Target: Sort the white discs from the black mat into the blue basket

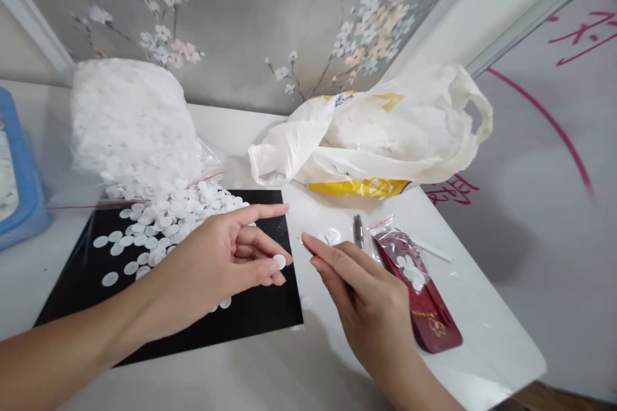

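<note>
My left hand [231, 257] is above a black sheet [260, 308], pinching a small white disc [279, 262] between thumb and fingers, its index finger stretched out. Several loose white discs [168, 221] are heaped on the sheet behind and beside that hand. To the right of the sheet, my right hand [364, 292] is closed, thumb and index fingertip pressed together around something thin and small; only its tip shows, too little to name. The two hands are apart.
A clear bag full of white discs [130, 122] stands at the back left, beside a blue-rimmed tub [29, 186]. A white and yellow plastic bag [385, 135] lies at the back right. On the right are a dark pen [358, 231] and a red case [434, 324] under a small clear bag.
</note>
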The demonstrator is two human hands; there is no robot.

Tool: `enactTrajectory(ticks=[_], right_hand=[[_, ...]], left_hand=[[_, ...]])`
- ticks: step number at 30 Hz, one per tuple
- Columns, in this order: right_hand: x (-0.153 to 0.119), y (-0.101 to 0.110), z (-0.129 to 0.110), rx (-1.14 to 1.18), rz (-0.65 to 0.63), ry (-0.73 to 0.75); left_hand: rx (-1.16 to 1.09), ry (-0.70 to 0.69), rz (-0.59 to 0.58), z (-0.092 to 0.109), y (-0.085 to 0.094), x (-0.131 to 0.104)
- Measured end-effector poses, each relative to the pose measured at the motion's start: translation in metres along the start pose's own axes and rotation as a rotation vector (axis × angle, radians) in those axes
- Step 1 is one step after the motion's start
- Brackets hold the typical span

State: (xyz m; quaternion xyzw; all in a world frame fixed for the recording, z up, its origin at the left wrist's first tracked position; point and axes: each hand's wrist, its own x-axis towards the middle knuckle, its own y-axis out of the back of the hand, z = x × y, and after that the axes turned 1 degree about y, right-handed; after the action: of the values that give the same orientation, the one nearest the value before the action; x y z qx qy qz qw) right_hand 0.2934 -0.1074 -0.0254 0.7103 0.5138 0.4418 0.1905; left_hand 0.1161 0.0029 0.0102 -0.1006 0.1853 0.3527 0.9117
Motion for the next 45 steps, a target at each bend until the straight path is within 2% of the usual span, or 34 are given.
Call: enactTrajectory(ticks=[3,8,12,14,20,23,25,27,30,34,37,41,45], right_hand=[[0.003,-0.004,0.009,-0.083,-0.039,-0.038],[0.002,-0.016,0.02,-0.213,-0.099,-0.017],[-0.004,-0.025,0.017,-0.341,-0.164,-0.013],[-0.005,-0.028,0.015,-0.395,-0.191,0.014],[-0.005,-0.035,0.016,-0.454,-0.193,0.126],[-0.004,-0.033,0.013,-0.455,-0.172,0.157],[-0.002,-0.029,0.008,-0.42,-0.135,0.144],[0.003,-0.025,-0.001,-0.343,-0.157,0.096],[0.013,-0.022,-0.019,-0.181,-0.338,0.027],[0.027,-0.033,-0.04,-0.011,-0.572,0.007],[0.03,-0.048,-0.044,0.077,-0.664,-0.058],[0.024,-0.06,-0.041,0.157,-0.689,-0.149],[0.02,-0.06,-0.043,0.174,-0.669,-0.177]], left_hand=[[-0.039,-0.036,0.03,0.001,0.003,0.002],[-0.154,-0.177,0.185,0.014,0.017,-0.002],[-0.141,-0.162,0.264,0.017,0.033,-0.017],[-0.107,-0.104,0.287,0.009,0.041,-0.028],[-0.129,0.088,0.246,-0.034,0.059,-0.056],[0.042,0.097,0.241,-0.045,0.063,-0.065],[0.229,0.035,0.261,-0.047,0.063,-0.069],[0.398,-0.02,0.289,-0.048,0.06,-0.072],[0.626,-0.105,0.3,-0.054,0.054,-0.072],[1.011,-0.395,0.217,-0.069,0.043,-0.065],[1.231,-0.449,0.164,-0.075,0.036,-0.057],[1.262,-0.432,0.131,-0.078,0.033,-0.052],[1.166,-0.419,0.122,-0.078,0.034,-0.053]])
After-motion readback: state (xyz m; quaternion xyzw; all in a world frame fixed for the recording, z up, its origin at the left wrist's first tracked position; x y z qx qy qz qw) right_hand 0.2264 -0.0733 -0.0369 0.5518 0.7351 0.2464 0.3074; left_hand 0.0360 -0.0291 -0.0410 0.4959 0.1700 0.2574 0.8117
